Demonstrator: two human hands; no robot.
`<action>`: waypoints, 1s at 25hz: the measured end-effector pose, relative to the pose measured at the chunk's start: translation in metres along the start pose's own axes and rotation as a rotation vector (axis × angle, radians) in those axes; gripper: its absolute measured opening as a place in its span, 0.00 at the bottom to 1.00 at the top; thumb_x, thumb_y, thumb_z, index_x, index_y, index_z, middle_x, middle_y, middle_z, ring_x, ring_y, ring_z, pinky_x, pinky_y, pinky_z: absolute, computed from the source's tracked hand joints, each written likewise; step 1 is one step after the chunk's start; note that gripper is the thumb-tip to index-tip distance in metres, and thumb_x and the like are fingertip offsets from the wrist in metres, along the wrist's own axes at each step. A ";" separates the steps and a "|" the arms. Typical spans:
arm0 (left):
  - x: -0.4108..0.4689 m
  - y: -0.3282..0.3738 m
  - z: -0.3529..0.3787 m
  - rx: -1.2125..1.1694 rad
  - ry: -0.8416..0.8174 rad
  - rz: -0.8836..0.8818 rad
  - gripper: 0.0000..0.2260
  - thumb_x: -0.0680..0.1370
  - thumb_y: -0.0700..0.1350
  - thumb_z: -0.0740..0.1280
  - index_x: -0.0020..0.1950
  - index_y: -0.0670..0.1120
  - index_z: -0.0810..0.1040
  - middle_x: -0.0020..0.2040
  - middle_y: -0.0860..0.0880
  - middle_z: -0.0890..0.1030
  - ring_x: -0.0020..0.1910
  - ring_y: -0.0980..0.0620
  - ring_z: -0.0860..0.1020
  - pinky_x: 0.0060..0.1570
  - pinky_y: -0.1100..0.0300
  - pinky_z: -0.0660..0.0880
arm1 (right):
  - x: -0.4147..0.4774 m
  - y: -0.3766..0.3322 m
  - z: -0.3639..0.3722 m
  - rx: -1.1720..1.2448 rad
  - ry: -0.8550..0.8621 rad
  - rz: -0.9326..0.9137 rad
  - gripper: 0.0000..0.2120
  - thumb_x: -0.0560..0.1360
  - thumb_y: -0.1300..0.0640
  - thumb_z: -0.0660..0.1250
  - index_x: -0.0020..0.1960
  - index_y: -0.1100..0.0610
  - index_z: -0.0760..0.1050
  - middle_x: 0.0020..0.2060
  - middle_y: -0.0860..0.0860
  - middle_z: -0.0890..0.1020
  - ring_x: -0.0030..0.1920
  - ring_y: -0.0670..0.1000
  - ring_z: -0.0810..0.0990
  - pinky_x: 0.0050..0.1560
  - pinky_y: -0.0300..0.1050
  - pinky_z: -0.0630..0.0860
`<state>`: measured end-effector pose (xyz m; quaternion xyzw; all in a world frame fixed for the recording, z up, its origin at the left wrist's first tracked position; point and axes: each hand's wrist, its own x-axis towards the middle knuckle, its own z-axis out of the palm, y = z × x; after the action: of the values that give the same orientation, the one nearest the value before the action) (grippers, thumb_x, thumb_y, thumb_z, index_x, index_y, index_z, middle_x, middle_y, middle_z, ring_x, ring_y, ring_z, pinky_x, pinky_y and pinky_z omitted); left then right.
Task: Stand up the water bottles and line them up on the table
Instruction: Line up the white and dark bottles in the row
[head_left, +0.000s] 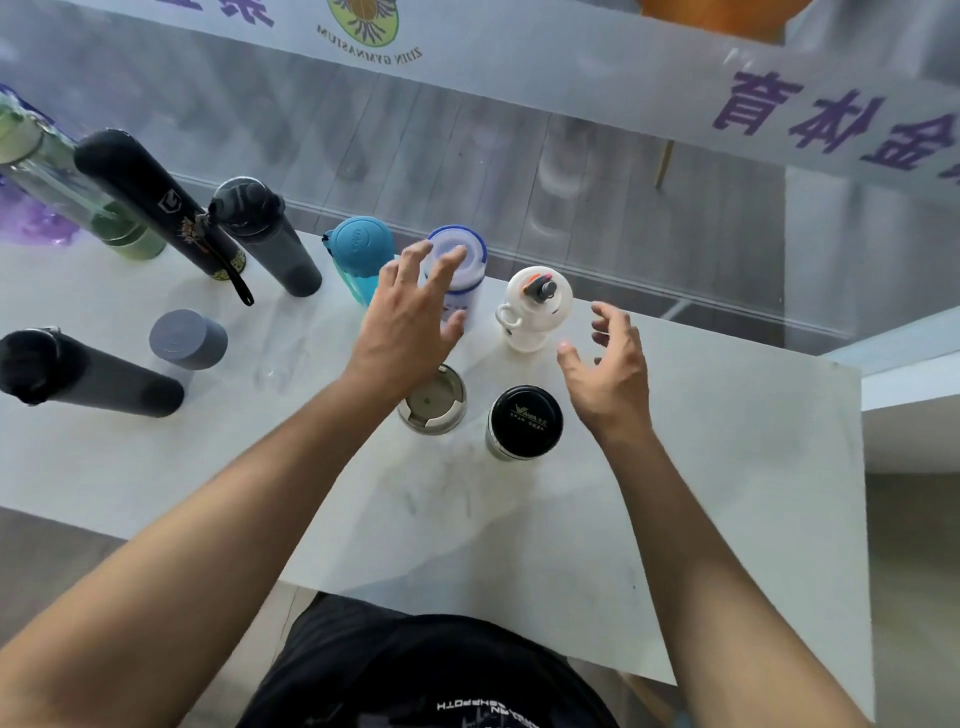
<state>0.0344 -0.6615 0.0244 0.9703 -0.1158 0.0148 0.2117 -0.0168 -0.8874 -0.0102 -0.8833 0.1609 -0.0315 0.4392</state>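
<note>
Several bottles stand upright on the white table (727, 467). Along the far edge are a green glass bottle (62, 171), a tall black bottle (156, 202), a dark grey bottle (265, 234), a teal bottle (361, 254), a blue-and-white bottle (465, 260) and a small white bottle (535, 306). Nearer stand a black bottle (78, 371), a grey-capped clear bottle (188, 339), a steel cup (434, 402) and a black-lidded flask (524, 423). My left hand (410, 322) hovers open in front of the blue-and-white bottle. My right hand (608, 369) is open beside the white bottle, holding nothing.
A glass wall with purple lettering (831, 119) runs just behind the table's far edge. A purple bag (31, 218) lies at the far left. The table's right edge (857, 415) drops off to the floor. My black shirt (426, 675) is at the near edge.
</note>
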 end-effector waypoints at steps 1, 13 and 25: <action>-0.019 0.003 0.002 -0.018 0.024 0.003 0.26 0.75 0.46 0.67 0.73 0.48 0.68 0.72 0.39 0.67 0.64 0.35 0.68 0.66 0.46 0.65 | -0.018 0.000 -0.003 0.038 -0.020 -0.054 0.28 0.74 0.48 0.73 0.71 0.50 0.70 0.60 0.50 0.76 0.62 0.47 0.76 0.64 0.50 0.75; -0.092 0.004 0.027 -0.124 -0.273 -0.157 0.36 0.68 0.43 0.73 0.73 0.58 0.65 0.76 0.47 0.59 0.70 0.40 0.61 0.69 0.51 0.64 | -0.071 0.002 -0.009 -0.122 -0.474 -0.223 0.44 0.65 0.43 0.79 0.75 0.38 0.61 0.64 0.45 0.71 0.64 0.47 0.75 0.67 0.46 0.73; -0.085 0.029 0.040 -0.191 -0.249 -0.082 0.40 0.69 0.45 0.75 0.76 0.59 0.59 0.68 0.50 0.66 0.63 0.45 0.67 0.61 0.54 0.70 | 0.028 0.034 -0.056 -0.108 -0.067 0.035 0.38 0.63 0.51 0.82 0.68 0.52 0.68 0.61 0.48 0.78 0.57 0.48 0.75 0.57 0.38 0.68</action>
<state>-0.0560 -0.6850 -0.0074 0.9440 -0.1024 -0.1253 0.2874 -0.0102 -0.9579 -0.0051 -0.9035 0.1629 0.0144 0.3962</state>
